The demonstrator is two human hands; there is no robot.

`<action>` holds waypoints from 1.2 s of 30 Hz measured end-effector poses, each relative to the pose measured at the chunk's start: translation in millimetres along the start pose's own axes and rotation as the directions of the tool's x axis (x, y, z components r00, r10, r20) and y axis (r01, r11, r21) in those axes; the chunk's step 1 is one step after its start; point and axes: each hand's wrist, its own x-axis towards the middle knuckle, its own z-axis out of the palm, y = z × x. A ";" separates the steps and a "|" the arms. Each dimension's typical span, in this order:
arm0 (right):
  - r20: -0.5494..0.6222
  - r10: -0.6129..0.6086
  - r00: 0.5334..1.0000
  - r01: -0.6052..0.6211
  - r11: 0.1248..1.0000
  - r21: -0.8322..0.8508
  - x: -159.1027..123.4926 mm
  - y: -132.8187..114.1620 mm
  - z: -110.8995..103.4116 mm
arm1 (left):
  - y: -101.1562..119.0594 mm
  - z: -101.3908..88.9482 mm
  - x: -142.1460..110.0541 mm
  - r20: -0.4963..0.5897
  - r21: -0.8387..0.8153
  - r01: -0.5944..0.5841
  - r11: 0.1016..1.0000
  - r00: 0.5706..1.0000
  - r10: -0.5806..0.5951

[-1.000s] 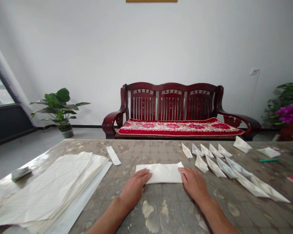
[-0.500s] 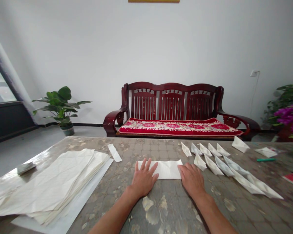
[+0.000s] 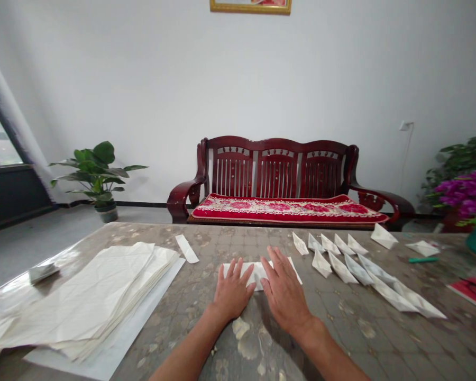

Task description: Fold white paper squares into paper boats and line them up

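A folded white strip of paper (image 3: 257, 276) lies flat on the patterned table (image 3: 174, 328) in front of me. My left hand (image 3: 234, 290) rests on its left end with fingers spread. Over the right part of the strip is my right hand (image 3: 283, 291), fingers stretched out; whether it presses on the paper I cannot tell. Between the two hands a short piece of the strip shows, and its right corner sticks out past my right hand. To the right stand several folded paper boats (image 3: 343, 268) in rows.
At the left lies a stack of white paper sheets (image 3: 91, 296), with a small grey object (image 3: 43, 272) beyond it. A narrow paper strip (image 3: 186, 248) sits further back. On the right are a green pen (image 3: 422, 260), a red book (image 3: 472, 291) and purple flowers (image 3: 468, 196).
My left hand has opened and spread over the strip's left end. My right hand has moved left from the strip's right edge to above it, fingers now extended. The view has shifted slightly.
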 end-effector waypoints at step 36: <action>0.189 0.499 0.846 -0.465 0.863 -0.197 -5.2 88.0 20.2 | -46.5 -14.0 5.2 0.044 0.017 0.139 0.990 0.989 -0.139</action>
